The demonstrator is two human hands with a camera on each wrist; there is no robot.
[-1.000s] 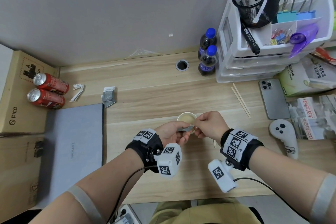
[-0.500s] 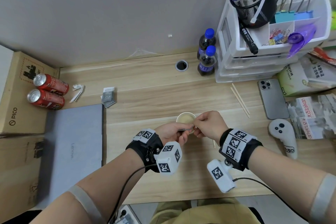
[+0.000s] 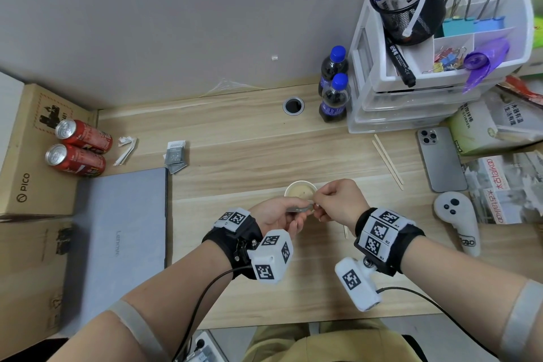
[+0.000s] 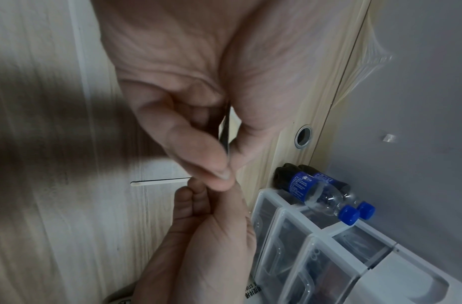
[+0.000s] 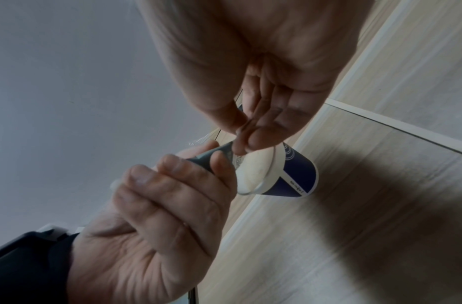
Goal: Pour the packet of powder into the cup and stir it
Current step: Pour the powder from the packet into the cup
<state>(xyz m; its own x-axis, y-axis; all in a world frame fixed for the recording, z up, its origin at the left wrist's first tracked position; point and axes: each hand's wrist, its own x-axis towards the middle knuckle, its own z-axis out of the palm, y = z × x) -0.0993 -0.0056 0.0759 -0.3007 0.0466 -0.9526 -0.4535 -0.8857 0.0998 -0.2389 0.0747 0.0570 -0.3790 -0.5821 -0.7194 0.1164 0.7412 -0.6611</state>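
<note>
A small paper cup point(image 3: 300, 190) with pale liquid stands on the wooden desk; in the right wrist view the cup point(image 5: 289, 176) shows a blue and white wall. Just in front of its rim, both hands hold a grey powder packet point(image 3: 299, 209). My left hand point(image 3: 282, 214) pinches the packet point(image 5: 206, 157) between thumb and fingers. My right hand point(image 3: 335, 203) pinches the packet's right end. In the left wrist view the packet point(image 4: 226, 131) shows edge-on between thumb and forefinger. Whether it is torn open I cannot tell.
A closed laptop point(image 3: 117, 241) lies left; spare packets point(image 3: 175, 156) and two red cans point(image 3: 79, 147) lie beyond it. Wooden stir sticks point(image 3: 388, 160), a phone point(image 3: 440, 159), a white controller point(image 3: 458, 223), two bottles point(image 3: 335, 97) and a drawer unit point(image 3: 411, 91) stand right.
The hands stay at the cup's near rim, pinching the packet. The packet's visible part looks a little lower and flatter than a second ago.
</note>
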